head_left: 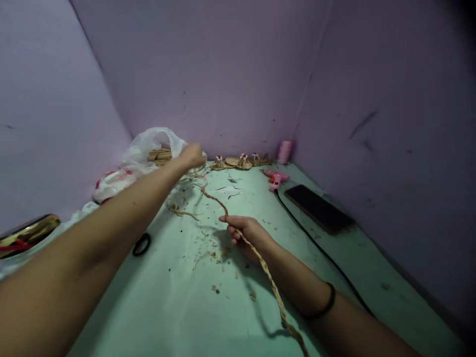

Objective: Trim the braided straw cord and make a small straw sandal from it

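Green tabletop [156, 307]; right hand's [249, 235] grip holds braided cord [273, 285].

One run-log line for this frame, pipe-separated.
left hand: beside plastic bag, grip unclear | right hand: holds twisted cord | rest: glue gun, phone, pink spool

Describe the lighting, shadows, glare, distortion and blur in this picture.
Head view: dim light, top right corner fading to black; head view: soft shadows of the right hand and twisted cord on the green table; head view: small highlights on the gold item; head view: near forearm stretched large, seemingly by a wide lens; head view: left hand looks slightly blurred.
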Demonstrator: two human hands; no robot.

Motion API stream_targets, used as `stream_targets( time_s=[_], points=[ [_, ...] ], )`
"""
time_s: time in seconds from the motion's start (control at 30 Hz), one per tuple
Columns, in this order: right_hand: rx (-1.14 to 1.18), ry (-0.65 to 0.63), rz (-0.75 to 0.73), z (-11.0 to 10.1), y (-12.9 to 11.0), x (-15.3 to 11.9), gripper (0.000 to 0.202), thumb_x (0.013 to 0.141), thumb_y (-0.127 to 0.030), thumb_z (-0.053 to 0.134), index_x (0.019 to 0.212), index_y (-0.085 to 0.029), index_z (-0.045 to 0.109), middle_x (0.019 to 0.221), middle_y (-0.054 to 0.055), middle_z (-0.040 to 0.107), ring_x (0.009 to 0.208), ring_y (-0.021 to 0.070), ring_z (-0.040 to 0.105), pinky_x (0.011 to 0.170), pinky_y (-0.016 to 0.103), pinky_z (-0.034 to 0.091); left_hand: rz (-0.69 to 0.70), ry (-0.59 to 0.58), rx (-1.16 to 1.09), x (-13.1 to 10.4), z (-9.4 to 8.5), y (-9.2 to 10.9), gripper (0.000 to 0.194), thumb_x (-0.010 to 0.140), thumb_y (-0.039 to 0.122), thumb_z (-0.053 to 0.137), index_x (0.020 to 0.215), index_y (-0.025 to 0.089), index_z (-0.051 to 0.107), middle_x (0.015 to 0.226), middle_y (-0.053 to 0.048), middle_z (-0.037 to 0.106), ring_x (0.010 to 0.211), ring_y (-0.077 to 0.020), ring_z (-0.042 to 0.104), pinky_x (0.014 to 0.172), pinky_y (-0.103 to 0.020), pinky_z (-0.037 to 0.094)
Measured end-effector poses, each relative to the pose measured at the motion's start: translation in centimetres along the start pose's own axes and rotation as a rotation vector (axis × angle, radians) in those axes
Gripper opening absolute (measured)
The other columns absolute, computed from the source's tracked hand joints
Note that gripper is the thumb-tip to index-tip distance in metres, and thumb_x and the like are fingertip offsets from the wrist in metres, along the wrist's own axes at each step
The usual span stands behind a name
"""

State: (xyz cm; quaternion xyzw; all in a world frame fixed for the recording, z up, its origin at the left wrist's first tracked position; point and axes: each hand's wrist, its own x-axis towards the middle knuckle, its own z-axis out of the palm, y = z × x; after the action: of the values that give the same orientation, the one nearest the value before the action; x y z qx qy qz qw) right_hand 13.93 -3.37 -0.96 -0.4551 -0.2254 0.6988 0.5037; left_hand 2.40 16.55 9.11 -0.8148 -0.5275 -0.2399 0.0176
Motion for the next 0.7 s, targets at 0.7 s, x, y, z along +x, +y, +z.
stream_targets(
  time_s=[0.7],
  points=[
    [-0.352, -0.042, -0.168, 0.8, 1.4, -0.6, 0.018, 0.066, -0.01, 0.057, 0.081, -0.013, 0.066, 0.055, -0.003, 0.057, 0.034, 0.0048, 0.04, 0.032, 0.018, 0.03, 0.148, -0.32, -0.116, -18.0, -2.3, 0.5, 0.029, 0.075, 0.036, 0.047, 0.059, 0.018, 0.063, 0.052, 0.002, 0.057, 0.052, -0.0105, 0.047, 0.049, -0.022, 0.028]
  ],
)
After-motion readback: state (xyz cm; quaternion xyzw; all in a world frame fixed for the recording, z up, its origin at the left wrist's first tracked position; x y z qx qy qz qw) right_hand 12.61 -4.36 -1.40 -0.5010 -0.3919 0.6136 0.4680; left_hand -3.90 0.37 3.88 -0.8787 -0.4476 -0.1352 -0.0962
